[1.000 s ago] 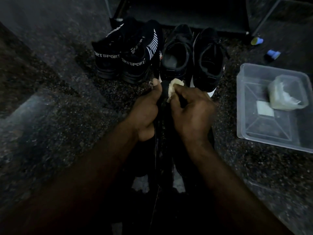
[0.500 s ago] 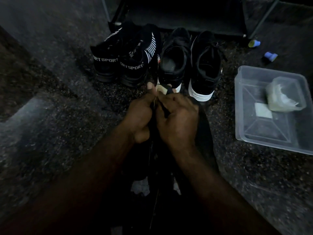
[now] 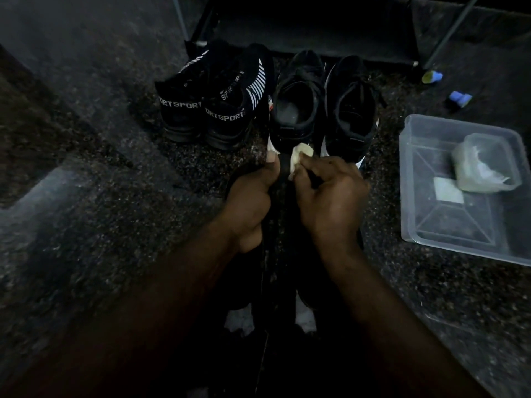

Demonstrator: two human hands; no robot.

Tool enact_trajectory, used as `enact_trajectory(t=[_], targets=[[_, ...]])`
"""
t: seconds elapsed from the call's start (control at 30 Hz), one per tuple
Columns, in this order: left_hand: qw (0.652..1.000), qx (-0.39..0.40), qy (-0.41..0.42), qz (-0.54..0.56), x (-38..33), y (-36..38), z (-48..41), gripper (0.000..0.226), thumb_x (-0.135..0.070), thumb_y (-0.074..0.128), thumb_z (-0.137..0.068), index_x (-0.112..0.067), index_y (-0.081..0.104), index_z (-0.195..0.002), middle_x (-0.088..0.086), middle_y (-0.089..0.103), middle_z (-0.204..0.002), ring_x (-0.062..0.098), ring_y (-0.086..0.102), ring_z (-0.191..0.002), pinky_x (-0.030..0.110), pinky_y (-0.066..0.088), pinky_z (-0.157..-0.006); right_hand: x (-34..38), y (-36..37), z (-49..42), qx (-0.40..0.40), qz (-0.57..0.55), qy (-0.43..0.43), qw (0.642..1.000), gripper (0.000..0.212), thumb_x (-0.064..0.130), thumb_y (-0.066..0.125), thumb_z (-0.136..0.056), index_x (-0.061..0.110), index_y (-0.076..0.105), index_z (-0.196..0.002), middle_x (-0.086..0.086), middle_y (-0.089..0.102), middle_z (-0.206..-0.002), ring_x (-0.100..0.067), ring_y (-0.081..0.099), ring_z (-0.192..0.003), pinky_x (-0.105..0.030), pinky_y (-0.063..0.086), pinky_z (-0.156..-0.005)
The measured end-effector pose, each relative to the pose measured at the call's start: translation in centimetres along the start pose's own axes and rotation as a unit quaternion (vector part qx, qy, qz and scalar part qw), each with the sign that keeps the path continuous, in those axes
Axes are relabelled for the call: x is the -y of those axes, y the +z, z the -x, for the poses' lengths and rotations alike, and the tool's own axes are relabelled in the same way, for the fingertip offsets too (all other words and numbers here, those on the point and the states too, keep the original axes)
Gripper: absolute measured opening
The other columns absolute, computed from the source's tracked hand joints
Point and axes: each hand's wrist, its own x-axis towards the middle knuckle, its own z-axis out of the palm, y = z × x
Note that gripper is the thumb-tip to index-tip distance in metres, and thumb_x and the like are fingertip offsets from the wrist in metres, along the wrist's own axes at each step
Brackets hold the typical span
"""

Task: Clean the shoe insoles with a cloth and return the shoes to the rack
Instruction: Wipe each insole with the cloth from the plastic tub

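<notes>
On a dark speckled floor (image 3: 86,225), we see a black shoe rack (image 3: 316,33) at upper centre and a clear plastic tub (image 3: 408,182) at right. Before the rack stand black sneakers (image 3: 212,104) lettered "SPORT" and a plain black pair (image 3: 324,110). At centre, the left hand (image 3: 250,202) has its grip clasped round a dark insole (image 3: 284,170); the right hand (image 3: 330,202) has its grip pinching a pale cloth (image 3: 300,156) against it.

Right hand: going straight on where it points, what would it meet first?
Probably the heel of the black lace-up shoe beside the SPORT pair, just beyond the cloth the right hand holds; depth unclear.
</notes>
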Motion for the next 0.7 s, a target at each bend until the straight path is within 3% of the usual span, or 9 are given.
enact_trajectory(t=[0.17,0.3,0.47,0.63,0.7], targets=[[1.000,-0.014,0.004,-0.004,-0.2,-0.1,-0.1,0.051,-0.047,0.048,-0.106,-0.005,0.071,-0.121,0.019,0.074,-0.117,0.031,0.072,-0.112,0.044,0.055,-0.102,1.9,0.5,0.9,0.051,-0.017,-0.050,0.997,0.023,0.032,0.063,-0.088,0.027,0.081,-0.101,0.001,0.072,-0.089,-0.030,0.068,-0.088,-0.050,0.052,-0.075],[1.000,-0.012,0.002,-0.016,0.0,0.1,-0.2,0.050,-0.048,0.046,-0.106,-0.009,0.074,-0.119,0.019,0.075,-0.115,0.032,0.072,-0.110,0.049,0.053,-0.104,0.1,-0.2,-0.3,0.006,0.000,0.008,1.000,0.022,0.035,0.064,-0.088,0.028,0.081,-0.099,0.003,0.076,-0.095,-0.027,0.069,-0.090,-0.051,0.053,-0.078],[1.000,-0.021,0.008,-0.012,-0.4,-0.2,-0.2,0.048,-0.049,0.050,-0.104,-0.010,0.073,-0.119,0.014,0.076,-0.116,0.026,0.072,-0.112,0.043,0.053,-0.104,2.3,0.3,0.8,0.052,-0.019,-0.050,0.997,0.022,0.030,0.064,-0.088,0.026,0.081,-0.100,0.000,0.073,-0.090,-0.028,0.067,-0.087,-0.047,0.052,-0.077],[1.000,-0.005,0.007,-0.019,-0.4,0.0,-0.4,0.055,-0.052,0.051,-0.104,-0.005,0.071,-0.124,0.020,0.073,-0.121,0.033,0.070,-0.115,0.051,0.050,-0.108,-0.5,-0.5,-0.6,0.004,-0.004,0.025,1.000,0.023,0.034,0.064,-0.088,0.025,0.082,-0.099,0.000,0.077,-0.096,-0.029,0.069,-0.091,-0.051,0.055,-0.081],[1.000,-0.007,0.010,0.000,-0.3,0.1,-0.5,0.056,-0.053,0.055,-0.101,-0.004,0.070,-0.126,0.020,0.072,-0.123,0.033,0.068,-0.118,0.052,0.048,-0.110,0.4,-0.2,-0.1,0.013,-0.026,0.001,1.000,0.023,0.032,0.063,-0.088,0.022,0.082,-0.098,-0.002,0.076,-0.093,-0.029,0.070,-0.088,-0.050,0.055,-0.080]])
